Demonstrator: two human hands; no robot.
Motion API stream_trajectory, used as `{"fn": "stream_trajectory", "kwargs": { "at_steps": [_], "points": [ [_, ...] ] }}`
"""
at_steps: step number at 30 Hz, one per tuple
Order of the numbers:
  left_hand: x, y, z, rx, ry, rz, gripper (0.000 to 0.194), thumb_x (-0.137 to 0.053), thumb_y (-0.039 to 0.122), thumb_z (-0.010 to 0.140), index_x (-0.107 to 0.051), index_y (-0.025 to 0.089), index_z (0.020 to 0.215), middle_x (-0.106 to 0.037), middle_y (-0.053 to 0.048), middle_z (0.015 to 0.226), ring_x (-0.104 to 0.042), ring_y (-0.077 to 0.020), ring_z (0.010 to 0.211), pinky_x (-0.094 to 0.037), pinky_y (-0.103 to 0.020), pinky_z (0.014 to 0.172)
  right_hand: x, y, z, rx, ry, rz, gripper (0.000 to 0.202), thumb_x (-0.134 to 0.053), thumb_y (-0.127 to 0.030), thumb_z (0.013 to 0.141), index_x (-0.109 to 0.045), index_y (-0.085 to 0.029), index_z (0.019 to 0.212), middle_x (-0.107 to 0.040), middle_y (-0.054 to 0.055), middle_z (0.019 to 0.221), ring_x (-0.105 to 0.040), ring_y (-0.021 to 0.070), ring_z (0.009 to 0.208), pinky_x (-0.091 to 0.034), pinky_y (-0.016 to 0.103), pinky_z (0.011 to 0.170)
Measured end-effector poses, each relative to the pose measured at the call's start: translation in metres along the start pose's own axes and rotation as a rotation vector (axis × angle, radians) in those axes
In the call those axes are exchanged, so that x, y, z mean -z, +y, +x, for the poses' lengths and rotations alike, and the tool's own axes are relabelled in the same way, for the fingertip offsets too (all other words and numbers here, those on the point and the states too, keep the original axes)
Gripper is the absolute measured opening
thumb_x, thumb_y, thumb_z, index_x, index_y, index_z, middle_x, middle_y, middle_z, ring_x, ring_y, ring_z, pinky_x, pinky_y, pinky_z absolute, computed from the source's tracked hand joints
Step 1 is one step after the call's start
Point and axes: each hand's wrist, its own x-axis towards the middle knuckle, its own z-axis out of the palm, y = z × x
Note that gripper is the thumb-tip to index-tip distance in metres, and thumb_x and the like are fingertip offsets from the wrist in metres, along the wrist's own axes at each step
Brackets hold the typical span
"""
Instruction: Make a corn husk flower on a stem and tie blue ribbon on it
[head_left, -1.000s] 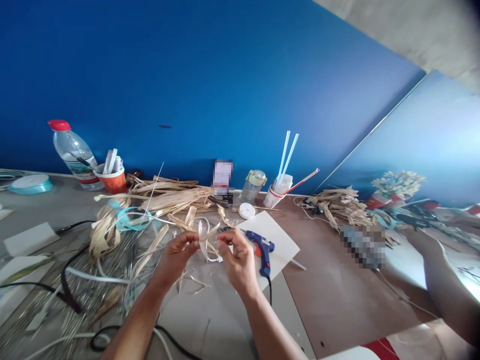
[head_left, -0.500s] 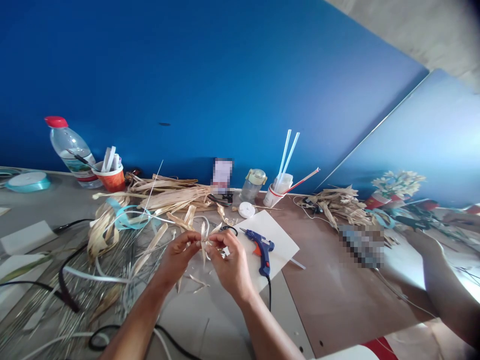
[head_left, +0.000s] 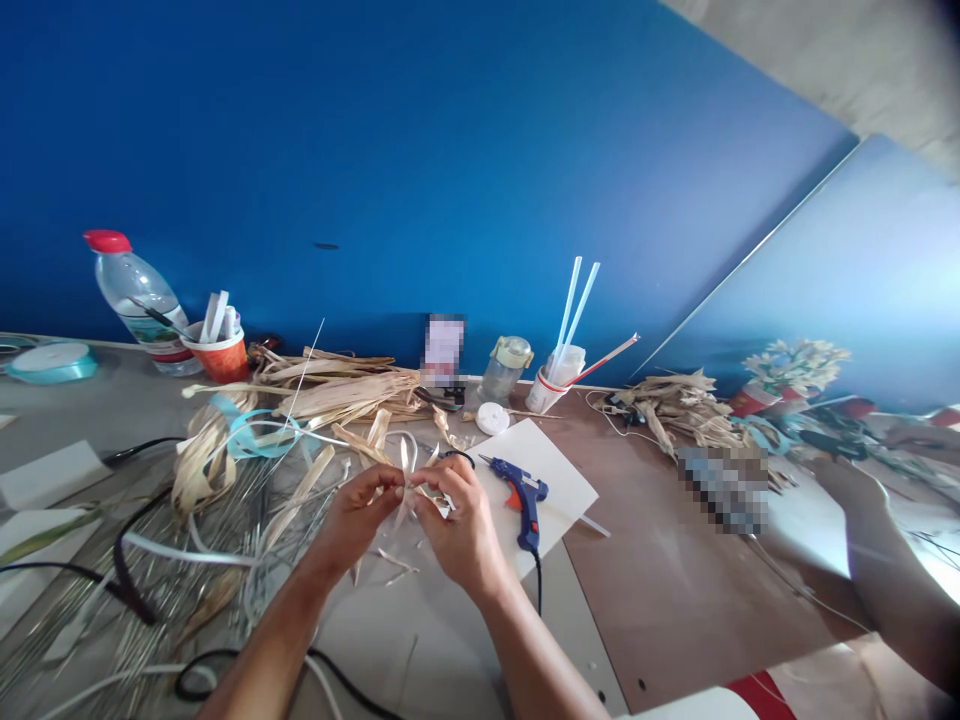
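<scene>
Between both sets of fingertips is a small flower shape of pale dried husk strips (head_left: 405,456), its pointed petals spreading up and down. My left hand (head_left: 366,508) pinches it from the left, thumb and forefinger closed. From the other side my right hand (head_left: 456,510) pinches near the flower's middle, partly hiding it. A blue hot glue gun (head_left: 521,492) lies on a white sheet (head_left: 566,490) just right of my right hand. Behind the fingers, a black-handled tool (head_left: 459,458), perhaps scissors, is mostly hidden.
Bundles of dried husks (head_left: 352,395) lie at the back, and thin metal wires (head_left: 187,560) cover the left side. A red-capped bottle (head_left: 139,300), an orange cup (head_left: 219,355), a glass jar (head_left: 507,370) and a white cup (head_left: 547,392) line the wall. Another person's arm (head_left: 877,530) reaches in at right.
The husk flower has turned slightly in my fingers, so its upper petals now show spread apart. Both hands stay in nearly the same place.
</scene>
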Motion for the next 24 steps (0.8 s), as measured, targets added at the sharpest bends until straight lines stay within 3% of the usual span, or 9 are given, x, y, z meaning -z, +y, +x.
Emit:
{"fn": "stream_trajectory", "kwargs": {
  "at_steps": [7, 16, 24],
  "points": [
    [0.0002, -0.0044, 0.0002, -0.026, -0.018, 0.013, 0.009, -0.067, 0.029, 0.071, -0.069, 0.02, 0.071, -0.064, -0.001, 0.072, -0.057, -0.0176, 0.072, -0.044, -0.028, 0.069, 0.0033, -0.0005, 0.0021, -0.03, -0.011, 0.081, 0.018, -0.057, -0.008, 0.08, -0.071, -0.02, 0.084, -0.064, 0.003, 0.081, -0.058, 0.016, 0.08, -0.046, 0.027, 0.072],
    [-0.0005, -0.0027, 0.0003, -0.034, -0.024, 0.047, 0.01, -0.065, 0.029, 0.072, -0.066, 0.02, 0.067, -0.059, 0.001, 0.067, -0.053, -0.0166, 0.069, -0.042, -0.026, 0.067, -0.0014, 0.0048, -0.0004, 0.088, -0.007, -0.088, 0.015, -0.061, -0.012, 0.08, -0.071, -0.021, 0.086, -0.066, 0.005, 0.086, -0.059, 0.02, 0.085, -0.044, 0.034, 0.08],
    [0.0005, -0.0064, 0.0011, -0.025, -0.027, 0.035, 0.008, -0.066, 0.027, 0.071, -0.067, 0.02, 0.067, -0.059, 0.001, 0.067, -0.053, -0.0159, 0.068, -0.041, -0.026, 0.065, -0.001, 0.0039, 0.0004, 0.059, -0.046, -0.105, 0.015, -0.058, -0.012, 0.081, -0.07, -0.021, 0.086, -0.066, 0.006, 0.085, -0.057, 0.0203, 0.084, -0.043, 0.033, 0.078]
  ]
}}
